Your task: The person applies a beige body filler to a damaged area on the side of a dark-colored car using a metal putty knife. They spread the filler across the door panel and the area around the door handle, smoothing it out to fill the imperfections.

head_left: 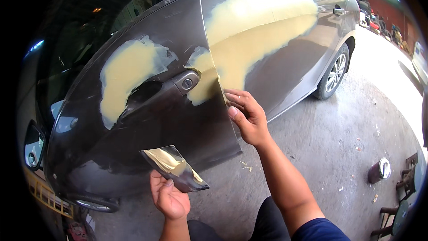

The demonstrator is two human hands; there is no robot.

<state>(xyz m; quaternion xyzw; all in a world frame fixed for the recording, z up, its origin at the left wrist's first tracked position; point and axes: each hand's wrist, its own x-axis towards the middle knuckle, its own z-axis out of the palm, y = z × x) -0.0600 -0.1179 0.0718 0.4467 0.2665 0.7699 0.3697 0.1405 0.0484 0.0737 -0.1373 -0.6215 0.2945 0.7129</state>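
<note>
In my left hand (pixel 171 196) is a flat dark mixing board (pixel 178 179), gripped at its lower edge and tilted. Pale yellow body filler (pixel 162 159) is smeared across it. My right hand (pixel 247 116) reaches to the rear edge of the brown car's front door (pixel 196 129), fingers stretched out and slightly bent against that edge. Its fingertips are partly hidden, and no tool shows in it. Yellow filler patches cover the door around the handle (pixel 185 82), with a larger patch (pixel 258 22) on the rear door.
A rear wheel (pixel 335 71) stands at the right. On the concrete floor (pixel 312 138) are a round can (pixel 379 171), dark stools (pixel 394 218) and scattered crumbs. The side mirror (pixel 33 146) juts out at far left, above a yellow ladder-like frame (pixel 49 196).
</note>
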